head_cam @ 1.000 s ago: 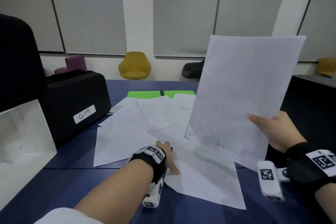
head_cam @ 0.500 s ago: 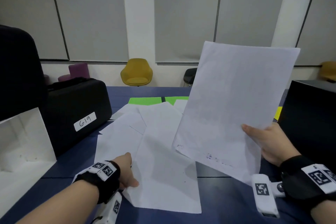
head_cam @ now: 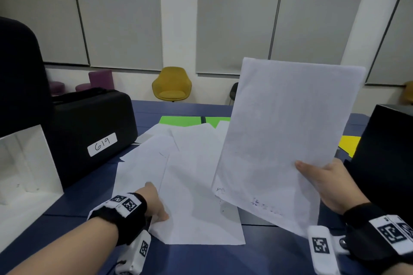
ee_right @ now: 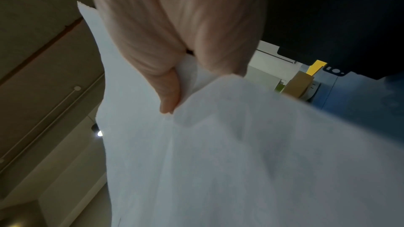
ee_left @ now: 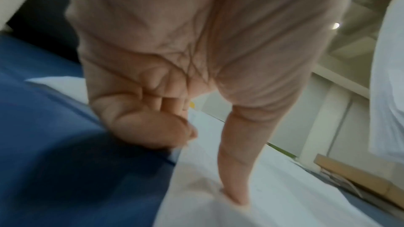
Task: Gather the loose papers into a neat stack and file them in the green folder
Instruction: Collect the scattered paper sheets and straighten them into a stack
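Observation:
Several loose white papers (head_cam: 156,154) lie overlapped on the blue table (head_cam: 67,207). The green folder (head_cam: 181,121) lies flat behind them, partly covered. My left hand (head_cam: 156,203) is at the near-left corner of the nearest sheet (head_cam: 196,196). In the left wrist view its thumb (ee_left: 234,187) presses on top of that sheet (ee_left: 273,204), with the fingers (ee_left: 153,127) curled at the sheet's edge. My right hand (head_cam: 324,181) holds a few gathered sheets (head_cam: 286,140) upright above the table. It pinches their right edge between thumb (ee_right: 168,96) and fingers, which are hidden behind the paper (ee_right: 218,161).
A black case labelled 619 (head_cam: 89,131) stands at the left, with a white open box (head_cam: 22,174) in front of it. A black box (head_cam: 384,163) stands at the right edge, next to a yellow sheet (head_cam: 349,144). A yellow chair (head_cam: 172,87) is beyond the table.
My left hand has drawn back toward me and to the left, and the nearest sheet has slid with it. The right hand still holds its sheets upright.

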### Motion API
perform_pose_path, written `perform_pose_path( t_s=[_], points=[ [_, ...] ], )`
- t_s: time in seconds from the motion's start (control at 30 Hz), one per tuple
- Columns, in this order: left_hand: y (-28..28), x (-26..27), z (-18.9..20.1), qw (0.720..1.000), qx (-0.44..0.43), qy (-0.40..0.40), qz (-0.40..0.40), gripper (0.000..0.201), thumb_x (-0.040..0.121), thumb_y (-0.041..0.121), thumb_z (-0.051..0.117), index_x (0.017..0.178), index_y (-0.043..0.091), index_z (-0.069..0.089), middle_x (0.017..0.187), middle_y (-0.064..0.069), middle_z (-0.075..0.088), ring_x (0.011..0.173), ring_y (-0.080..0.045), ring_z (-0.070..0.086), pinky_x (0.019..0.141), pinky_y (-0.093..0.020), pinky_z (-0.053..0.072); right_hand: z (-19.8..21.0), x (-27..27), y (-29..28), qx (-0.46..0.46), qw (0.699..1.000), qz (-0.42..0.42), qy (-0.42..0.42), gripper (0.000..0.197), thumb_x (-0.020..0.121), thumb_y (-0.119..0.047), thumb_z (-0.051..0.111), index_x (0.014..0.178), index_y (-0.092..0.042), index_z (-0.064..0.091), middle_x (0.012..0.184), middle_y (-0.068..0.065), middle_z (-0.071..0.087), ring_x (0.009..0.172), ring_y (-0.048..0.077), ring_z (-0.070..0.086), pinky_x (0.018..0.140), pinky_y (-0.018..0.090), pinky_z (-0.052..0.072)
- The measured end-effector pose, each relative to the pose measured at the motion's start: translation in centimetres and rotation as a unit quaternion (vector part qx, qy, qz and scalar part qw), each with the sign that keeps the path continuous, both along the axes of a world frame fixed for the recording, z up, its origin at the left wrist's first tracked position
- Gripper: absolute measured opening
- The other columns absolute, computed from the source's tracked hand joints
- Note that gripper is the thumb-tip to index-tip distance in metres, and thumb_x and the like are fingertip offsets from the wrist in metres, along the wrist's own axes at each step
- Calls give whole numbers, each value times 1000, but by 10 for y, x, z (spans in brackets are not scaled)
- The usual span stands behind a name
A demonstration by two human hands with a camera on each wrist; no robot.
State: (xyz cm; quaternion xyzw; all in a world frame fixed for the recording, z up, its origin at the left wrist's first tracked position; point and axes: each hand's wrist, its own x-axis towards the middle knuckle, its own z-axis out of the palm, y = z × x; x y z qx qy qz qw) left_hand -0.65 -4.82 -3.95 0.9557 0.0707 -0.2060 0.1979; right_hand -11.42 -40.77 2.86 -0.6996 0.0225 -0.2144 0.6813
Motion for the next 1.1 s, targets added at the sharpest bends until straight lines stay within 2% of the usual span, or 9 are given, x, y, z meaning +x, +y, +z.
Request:
perform_pose_path(
  t_s=[0.07, 0.23, 0.4, 0.5, 0.57, 0.63, 0.7, 0.9, 1.1],
  points=[
    [-10, 18, 5, 998, 34, -43, -16, 84, 74, 31, 80, 133, 2, 27, 129, -13, 54, 118, -31, 56, 97, -36, 47, 0, 4, -4, -17, 1000, -8, 9, 25, 90, 7, 56, 114, 6, 63, 103, 11, 72, 78, 14, 71, 61, 20, 57],
    [-46, 67, 6, 990, 56, -97, -83, 86, 71, 50, 77, 138, 18, 35, 139, -12, 42, 127, -34, 45, 104, -41, 41, -1, 17, -12, -41, 999, -29, 8, 25, 90, 6, 57, 113, 3, 65, 105, 13, 73, 83, 16, 72, 66, 21, 58],
    [-83, 109, -3, 977, 105, -117, -142, 96, 73, 61, 70, 150, 24, 26, 154, -9, 27, 140, -35, 29, 115, -43, 29, -11, 25, -15, -65, 997, -34, 9, 19, 89, 4, 59, 105, -2, 67, 89, -3, 77, 68, 4, 70, 55, 14, 51],
    [-98, 121, -3, 971, 121, -114, -174, 100, 79, 64, 64, 155, 23, 13, 163, -6, 8, 149, -35, 9, 121, -40, 14, -15, 33, -18, -61, 997, -30, 19, 18, 89, 6, 58, 104, 2, 67, 75, -6, 75, 60, 2, 67, 50, 13, 49],
    [-106, 125, -3, 971, 114, -109, -181, 99, 84, 65, 57, 156, 23, 4, 164, -6, 2, 150, -32, 3, 122, -38, 6, -16, 35, -19, -57, 998, -26, 17, 18, 89, 7, 57, 104, 2, 67, 75, -6, 75, 60, 2, 67, 49, 13, 49],
    [-108, 128, -7, 978, 92, -86, -169, 100, 84, 68, 53, 156, 26, -3, 164, -6, 6, 150, -31, 8, 122, -39, 9, -17, 36, -20, -56, 998, -25, 17, 20, 89, 6, 57, 106, 1, 67, 80, -5, 76, 64, 4, 69, 51, 14, 50],
    [-105, 125, -11, 983, 83, -50, -157, 102, 82, 70, 54, 156, 28, -3, 162, -6, 13, 148, -31, 20, 119, -40, 21, -19, 36, -21, -56, 998, -21, 19, 21, 89, 6, 57, 107, 1, 67, 82, -4, 77, 66, 5, 70, 52, 14, 51],
    [-86, 91, -5, 963, 154, -42, -217, 92, 75, 73, 57, 148, 24, 30, 153, -4, 24, 135, -35, 39, 110, -46, 35, -18, 32, -16, -61, 998, -23, 16, 17, 89, 8, 57, 99, -2, 67, 73, -7, 75, 53, 0, 65, 45, 12, 47],
    [-53, 47, -7, 952, 121, -35, -281, 86, 77, 67, 62, 148, 32, 28, 150, 2, 25, 137, -28, 31, 112, -43, 33, -13, 25, -13, -69, 997, -22, 16, 13, 88, 5, 59, 95, -3, 67, 67, -8, 74, 49, 0, 62, 41, 14, 45]
  ],
)
